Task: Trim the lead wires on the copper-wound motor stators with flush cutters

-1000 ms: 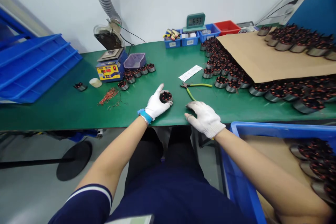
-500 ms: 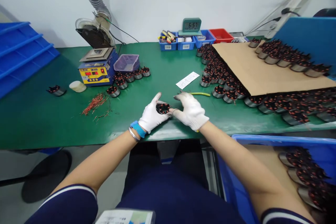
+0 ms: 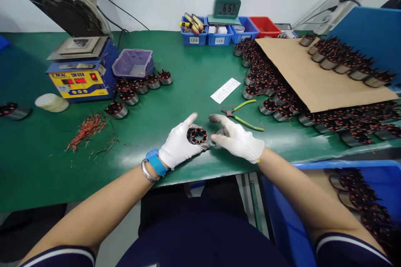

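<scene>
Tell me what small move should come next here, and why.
Probably the right hand should reach for the green-handled pliers: it appears empty, they lie open on the table just beyond it, and the left hand holds a copper-wound ring.

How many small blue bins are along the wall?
3, in a row: the left bin holding tools, the middle bin, and the right bin beside the red bin.

And the left grip (image 3: 178,145) covers part of the held coil (image 3: 193,136)! Writing on the paper slip (image 3: 225,90) is too tiny to read, the cardboard (image 3: 316,77) masks what's underneath, and picture edges slice the lone coil (image 3: 19,112) and blue crate (image 3: 369,164).
</scene>
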`<state>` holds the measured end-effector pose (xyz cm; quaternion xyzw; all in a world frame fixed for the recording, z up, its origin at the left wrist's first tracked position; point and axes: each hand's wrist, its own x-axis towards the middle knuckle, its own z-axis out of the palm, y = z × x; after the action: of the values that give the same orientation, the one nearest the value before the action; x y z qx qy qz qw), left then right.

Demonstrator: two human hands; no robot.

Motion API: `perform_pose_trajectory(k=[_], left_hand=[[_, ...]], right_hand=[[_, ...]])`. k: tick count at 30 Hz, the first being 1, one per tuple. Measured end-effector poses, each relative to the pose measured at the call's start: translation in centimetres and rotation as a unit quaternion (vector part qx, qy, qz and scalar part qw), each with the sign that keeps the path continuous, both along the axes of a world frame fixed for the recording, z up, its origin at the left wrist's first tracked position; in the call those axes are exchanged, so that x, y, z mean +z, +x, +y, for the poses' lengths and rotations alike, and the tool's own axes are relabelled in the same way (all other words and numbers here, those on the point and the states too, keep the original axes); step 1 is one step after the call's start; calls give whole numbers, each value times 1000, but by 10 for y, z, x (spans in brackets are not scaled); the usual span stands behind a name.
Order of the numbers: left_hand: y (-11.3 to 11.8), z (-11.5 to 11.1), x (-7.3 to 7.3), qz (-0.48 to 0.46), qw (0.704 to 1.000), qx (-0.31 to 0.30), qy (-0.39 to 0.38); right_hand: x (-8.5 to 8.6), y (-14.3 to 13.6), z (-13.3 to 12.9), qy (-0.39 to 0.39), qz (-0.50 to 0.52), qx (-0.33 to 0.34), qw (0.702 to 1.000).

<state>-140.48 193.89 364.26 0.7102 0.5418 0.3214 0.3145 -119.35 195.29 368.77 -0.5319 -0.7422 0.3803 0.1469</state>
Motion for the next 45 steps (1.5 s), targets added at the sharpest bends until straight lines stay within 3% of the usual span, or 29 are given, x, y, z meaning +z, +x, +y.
perform_pose_trajectory(k=[3,10,13,16,23,28,33,36,39,42,45], left_hand=[[-5,2,1,44,999,-19,12],[-3,-3,10,162,983,-56,73],[0,-8,11,119,986,-60,105],[1,-8,10,60,987,-108,103],[1,-9,12,95,982,-131,100],[2,-14,14,109,977,-141,114],[7,-11,11,113,977,-144,113],[11,-10,7,107,980,-122,118],[12,-10,5,101,980,-113,126],[12,-10,5,96,979,-116,140],[12,-11,6,101,979,-116,135]], right_hand=[[-2,-6,-4,32,-50,66,996],[0,-7,-1,36,-153,114,981],[1,-6,-1,23,-148,117,982],[1,-2,-1,10,-145,123,982],[15,13,-4,49,-172,152,972],[25,14,-1,106,-183,95,973],[6,-1,9,138,-195,8,971],[-3,-4,12,71,-90,-37,993],[-2,1,10,-136,94,-50,985],[3,8,6,-287,145,9,947],[5,11,2,-304,135,100,938]])
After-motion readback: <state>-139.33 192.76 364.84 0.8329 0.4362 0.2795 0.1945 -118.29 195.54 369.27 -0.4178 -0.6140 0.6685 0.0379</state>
